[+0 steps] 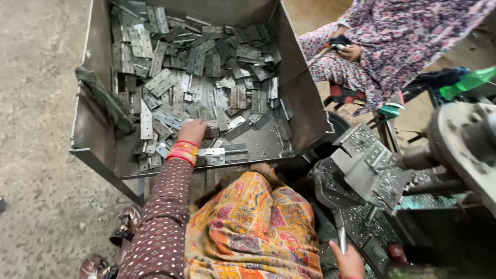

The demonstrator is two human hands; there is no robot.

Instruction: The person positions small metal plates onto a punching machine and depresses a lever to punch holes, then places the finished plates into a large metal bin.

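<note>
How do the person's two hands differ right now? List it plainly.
The left hand reaches forward into the metal bin, resting on the heap of flat hinges; the right hand stays low by the machine, its grip closed on a metal lever. The left wrist shows red and orange bangles; the right wrist is cut off by the frame. Both are bare.

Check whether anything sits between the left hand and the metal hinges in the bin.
Nothing visible does. The left hand is already inside the open metal bin, resting on the heap of hinges. A dark rag hangs over the bin's left wall, away from the hand. The right hand grips a metal lever by the press.
</note>
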